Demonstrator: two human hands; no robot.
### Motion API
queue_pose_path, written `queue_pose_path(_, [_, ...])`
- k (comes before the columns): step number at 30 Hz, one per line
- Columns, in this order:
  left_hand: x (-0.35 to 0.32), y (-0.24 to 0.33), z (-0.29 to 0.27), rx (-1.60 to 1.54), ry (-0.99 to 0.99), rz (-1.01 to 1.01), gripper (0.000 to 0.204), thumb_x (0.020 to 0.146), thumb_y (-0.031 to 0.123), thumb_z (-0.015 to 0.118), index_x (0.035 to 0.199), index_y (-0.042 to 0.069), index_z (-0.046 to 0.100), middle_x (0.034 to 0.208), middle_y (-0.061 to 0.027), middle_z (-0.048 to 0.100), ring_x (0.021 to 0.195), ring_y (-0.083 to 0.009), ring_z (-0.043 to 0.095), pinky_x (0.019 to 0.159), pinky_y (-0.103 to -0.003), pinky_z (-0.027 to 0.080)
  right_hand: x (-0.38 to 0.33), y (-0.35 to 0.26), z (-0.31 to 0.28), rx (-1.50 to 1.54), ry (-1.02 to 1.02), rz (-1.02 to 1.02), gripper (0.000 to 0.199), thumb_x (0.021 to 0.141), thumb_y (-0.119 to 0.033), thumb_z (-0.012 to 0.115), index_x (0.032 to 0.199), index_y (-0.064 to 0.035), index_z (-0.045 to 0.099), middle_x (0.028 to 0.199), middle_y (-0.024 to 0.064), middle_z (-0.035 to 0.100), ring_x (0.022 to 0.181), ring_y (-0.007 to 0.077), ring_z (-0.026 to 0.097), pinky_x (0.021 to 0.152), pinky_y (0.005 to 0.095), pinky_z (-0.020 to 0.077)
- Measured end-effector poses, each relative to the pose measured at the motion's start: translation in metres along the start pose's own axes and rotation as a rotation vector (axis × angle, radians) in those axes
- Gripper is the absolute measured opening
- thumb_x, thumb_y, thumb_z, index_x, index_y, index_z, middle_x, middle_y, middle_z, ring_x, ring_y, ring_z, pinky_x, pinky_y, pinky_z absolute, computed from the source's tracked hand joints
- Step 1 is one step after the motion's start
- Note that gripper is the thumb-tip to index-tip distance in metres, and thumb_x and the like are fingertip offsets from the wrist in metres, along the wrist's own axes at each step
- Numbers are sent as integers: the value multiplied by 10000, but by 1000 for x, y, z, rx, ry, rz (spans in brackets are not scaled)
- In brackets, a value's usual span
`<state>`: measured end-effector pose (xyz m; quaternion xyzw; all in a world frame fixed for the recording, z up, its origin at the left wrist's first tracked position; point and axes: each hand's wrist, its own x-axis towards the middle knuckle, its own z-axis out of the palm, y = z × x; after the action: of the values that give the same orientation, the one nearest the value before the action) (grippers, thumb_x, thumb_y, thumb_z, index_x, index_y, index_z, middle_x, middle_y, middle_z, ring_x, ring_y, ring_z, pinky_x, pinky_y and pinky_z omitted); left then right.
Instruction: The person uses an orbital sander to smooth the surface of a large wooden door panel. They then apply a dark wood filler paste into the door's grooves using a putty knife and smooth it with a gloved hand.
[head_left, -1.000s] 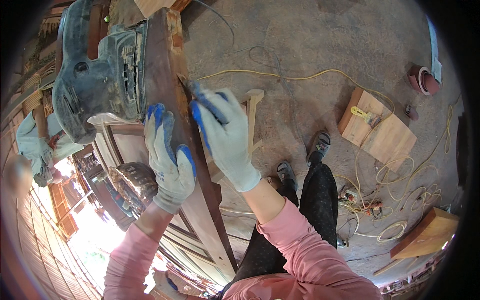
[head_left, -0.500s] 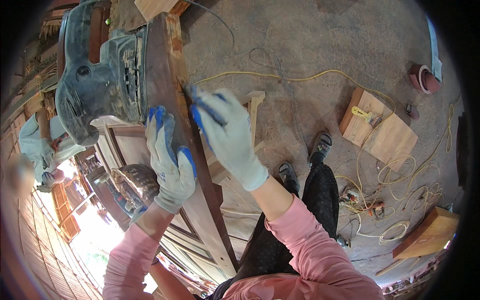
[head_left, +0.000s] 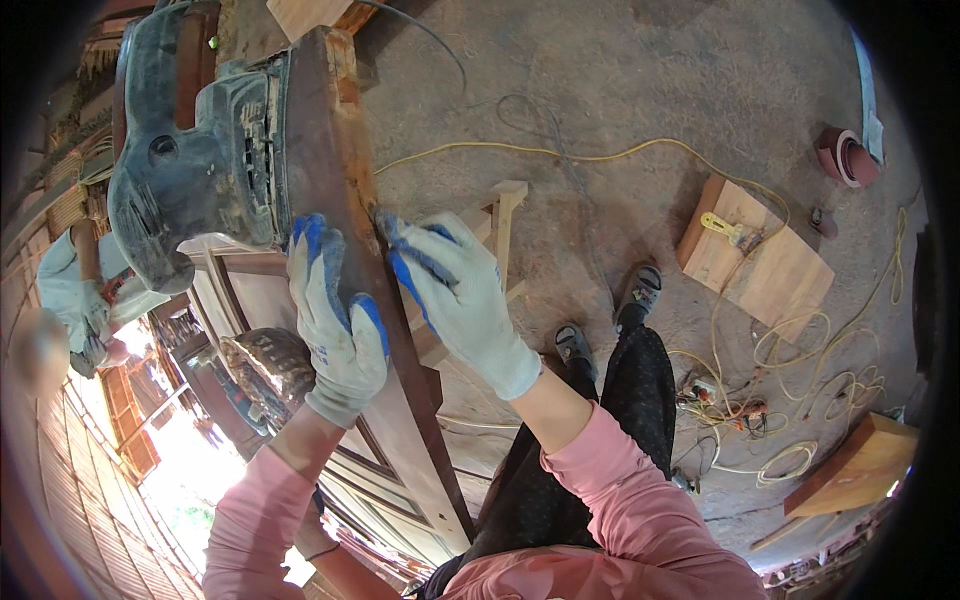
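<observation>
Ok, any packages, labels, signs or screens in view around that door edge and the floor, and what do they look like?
No packages, signs or screens in view.
Possible label: a small pale patch on the side of the dusty grey power sander resting on the edge of the dark wooden door panel, upper left; too blurred to tell.
Gloved left hand and gloved right hand press on that edge.

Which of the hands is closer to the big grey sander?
Left. The left hand rests on the wooden door edge right beside the sander; the right hand grips the edge's far side.
</observation>
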<state>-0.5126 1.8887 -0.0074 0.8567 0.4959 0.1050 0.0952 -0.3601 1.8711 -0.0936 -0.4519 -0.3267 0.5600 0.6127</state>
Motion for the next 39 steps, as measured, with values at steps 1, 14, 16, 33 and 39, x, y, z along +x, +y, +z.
queue_pose_path(1, [0, 0, 0, 4, 2, -1, 560, 1040, 244, 452, 1495, -77, 394, 1560, -296, 369, 1450, -490, 356, 1206, -546, 277, -4, -1, -3, 14, -18, 31, 301, 909, -35, 657, 1205, -7, 701, 942, 179, 605, 856, 334, 611, 734, 386, 486])
queue_pose_path(14, [1, 0, -1, 32, -12, 29, 557, 1045, 239, 439, 1499, -77, 368, 1569, -301, 351, 1441, -502, 362, 1193, -549, 302, 9, -11, 5, 37, 87, -13, 259, 934, -52, 660, 1184, -2, 705, 943, 175, 601, 835, 339, 601, 753, 384, 483])
queue_pose_path(16, [1, 2, -2, 29, -14, 27, 559, 1045, 237, 438, 1502, -77, 365, 1571, -300, 348, 1441, -502, 362, 1195, -547, 302, -9, -13, 5, 44, 27, 59, 267, 933, -50, 658, 1192, -10, 707, 950, 176, 600, 839, 350, 599, 752, 386, 486])
queue_pose_path(33, [0, 1, -1, 17, -12, 18, 560, 1048, 233, 435, 1513, -69, 354, 1572, -295, 347, 1450, -498, 351, 1202, -539, 298, -34, -5, 10, -74, 28, -32, 311, 945, 15, 655, 1254, 33, 679, 1035, 161, 621, 840, 273, 623, 747, 279, 491])
queue_pose_path(39, [-1, 2, -1, 12, -3, 6, 550, 1051, 240, 437, 1505, -65, 373, 1562, -291, 365, 1442, -491, 367, 1197, -538, 300, -38, -14, -7, 194, 84, 239, 289, 975, -11, 648, 1259, 31, 684, 988, 83, 603, 811, 138, 598, 694, 257, 472])
